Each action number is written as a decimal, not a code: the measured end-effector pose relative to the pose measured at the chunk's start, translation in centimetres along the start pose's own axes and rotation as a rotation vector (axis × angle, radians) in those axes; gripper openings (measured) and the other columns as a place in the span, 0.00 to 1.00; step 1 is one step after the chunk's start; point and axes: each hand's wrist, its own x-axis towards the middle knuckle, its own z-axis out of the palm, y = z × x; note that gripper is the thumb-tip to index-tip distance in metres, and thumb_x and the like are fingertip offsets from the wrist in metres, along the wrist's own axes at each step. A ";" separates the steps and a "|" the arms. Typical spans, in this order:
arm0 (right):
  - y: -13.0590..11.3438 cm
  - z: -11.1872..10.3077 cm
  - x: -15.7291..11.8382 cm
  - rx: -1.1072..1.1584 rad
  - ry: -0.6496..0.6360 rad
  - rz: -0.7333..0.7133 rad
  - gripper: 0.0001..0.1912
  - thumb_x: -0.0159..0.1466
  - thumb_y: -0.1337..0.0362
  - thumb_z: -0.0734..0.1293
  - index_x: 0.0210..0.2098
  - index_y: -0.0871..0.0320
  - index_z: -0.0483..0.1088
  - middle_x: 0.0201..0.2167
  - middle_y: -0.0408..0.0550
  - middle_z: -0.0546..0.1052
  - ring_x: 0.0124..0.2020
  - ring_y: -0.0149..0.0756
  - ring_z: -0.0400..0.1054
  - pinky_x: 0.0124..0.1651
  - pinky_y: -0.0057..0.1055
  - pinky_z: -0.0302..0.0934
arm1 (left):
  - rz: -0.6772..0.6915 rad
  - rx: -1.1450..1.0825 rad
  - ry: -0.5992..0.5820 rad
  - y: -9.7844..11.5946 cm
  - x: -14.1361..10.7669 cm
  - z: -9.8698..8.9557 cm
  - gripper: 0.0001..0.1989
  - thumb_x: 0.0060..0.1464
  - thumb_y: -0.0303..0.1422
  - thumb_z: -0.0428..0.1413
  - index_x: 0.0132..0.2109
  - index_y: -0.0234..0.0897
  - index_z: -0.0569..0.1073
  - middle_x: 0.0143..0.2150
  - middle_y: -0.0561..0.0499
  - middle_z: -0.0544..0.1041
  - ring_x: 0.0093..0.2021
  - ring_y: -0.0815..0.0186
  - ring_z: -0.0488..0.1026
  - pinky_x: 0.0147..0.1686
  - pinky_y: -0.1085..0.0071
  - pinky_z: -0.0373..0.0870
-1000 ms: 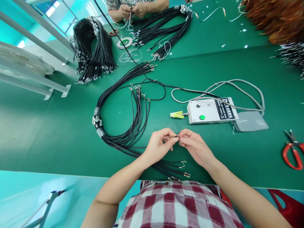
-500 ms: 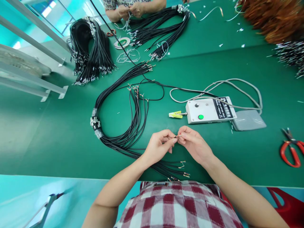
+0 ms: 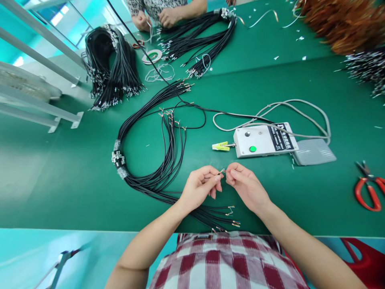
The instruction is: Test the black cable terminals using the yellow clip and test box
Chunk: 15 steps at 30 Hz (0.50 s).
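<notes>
My left hand point(image 3: 202, 185) pinches the end of a black cable, whose thin stripped wires point(image 3: 221, 171) fan out past the fingertips. Just right of these wire tips, my right hand point(image 3: 245, 181) has its thumb and fingers pressed together; what is between them, if anything, is too small to tell. A bundle of black cables point(image 3: 147, 180) curves across the table to the left, bound with clear tape and metal connectors point(image 3: 118, 157). Some of its ends point(image 3: 173, 114) show splayed copper wires, while other ends point(image 3: 231, 220) lie near the table's front edge, below my hands.
Beyond my hands lies a white control box point(image 3: 264, 140) with a yellow clip point(image 3: 221, 146) and grey pedal point(image 3: 314, 152). Red-handled pliers point(image 3: 368, 186) are at right. More cable bundles point(image 3: 112, 68) and a co-worker's hands point(image 3: 170, 17) are at the back. Brown feathers point(image 3: 345, 24) lie far right.
My right hand's fingers have drawn off slightly to the right, and the wires at the cable end now stand spread apart. The co-worker's hands have moved apart. The view has shifted slightly.
</notes>
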 end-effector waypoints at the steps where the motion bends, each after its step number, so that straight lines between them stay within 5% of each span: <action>1: 0.0 0.1 0.0 -0.015 0.004 -0.017 0.12 0.57 0.55 0.75 0.31 0.55 0.74 0.23 0.39 0.67 0.27 0.29 0.56 0.34 0.30 0.51 | -0.002 0.003 0.002 0.0 0.0 0.0 0.17 0.57 0.44 0.60 0.36 0.32 0.71 0.24 0.51 0.76 0.17 0.74 0.67 0.19 0.77 0.63; 15: 1.0 0.5 0.3 -0.187 0.068 -0.151 0.09 0.58 0.55 0.74 0.33 0.53 0.76 0.29 0.42 0.74 0.27 0.31 0.60 0.34 0.31 0.58 | 0.006 0.041 0.007 -0.2 -0.2 0.2 0.17 0.58 0.46 0.59 0.37 0.33 0.72 0.25 0.52 0.75 0.18 0.74 0.67 0.20 0.77 0.63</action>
